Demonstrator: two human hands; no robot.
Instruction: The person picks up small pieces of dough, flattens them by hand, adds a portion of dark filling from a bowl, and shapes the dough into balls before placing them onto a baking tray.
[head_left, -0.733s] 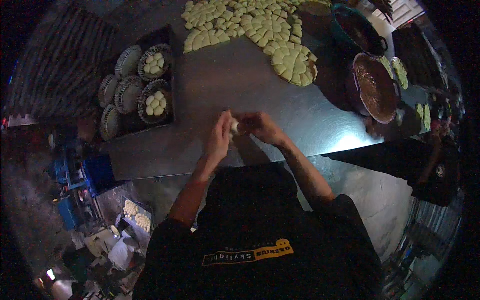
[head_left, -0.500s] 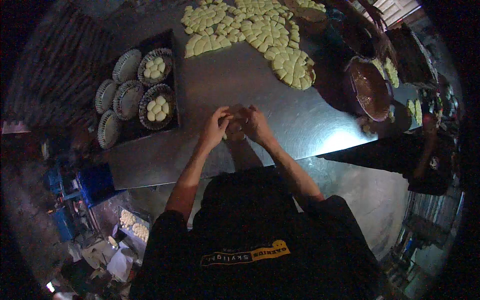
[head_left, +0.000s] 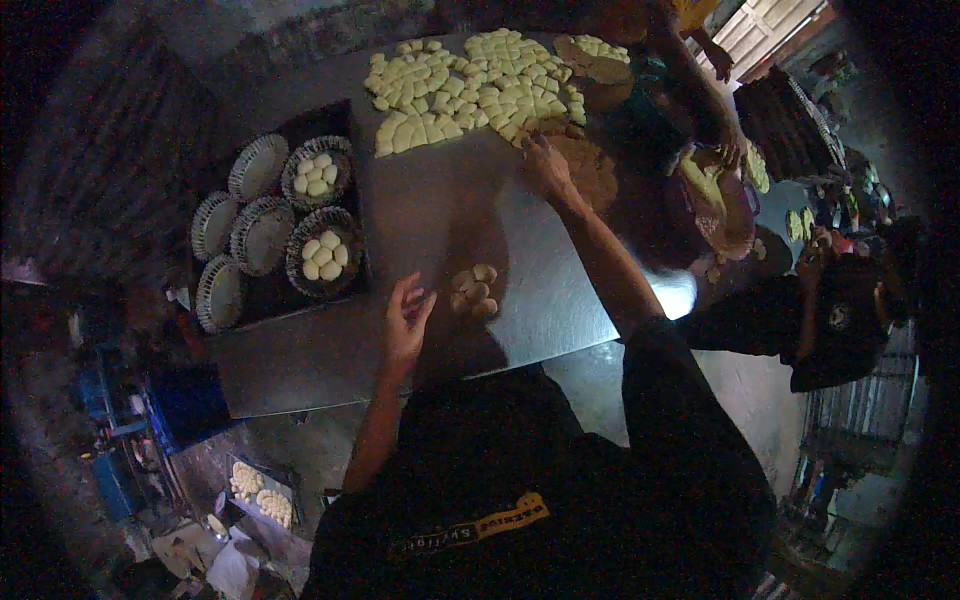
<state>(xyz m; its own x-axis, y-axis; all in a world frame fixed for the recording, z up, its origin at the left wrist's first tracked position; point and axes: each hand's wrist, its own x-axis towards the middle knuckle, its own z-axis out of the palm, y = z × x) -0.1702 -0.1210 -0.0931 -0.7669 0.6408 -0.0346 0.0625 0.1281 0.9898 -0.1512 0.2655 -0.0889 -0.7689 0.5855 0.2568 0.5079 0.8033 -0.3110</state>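
My left hand [head_left: 407, 318] spreads loosely, empty, dough balls [head_left: 477, 292] just right of its fingers. My right hand [head_left: 548, 172] curls at cut dough [head_left: 512, 95]; I can't tell its grip. Leftward, two fluted tins [head_left: 293, 262] are filled; four aren't.

Tins [head_left: 262, 237] left; dough balls [head_left: 477, 292] between; basin [head_left: 738, 222] right
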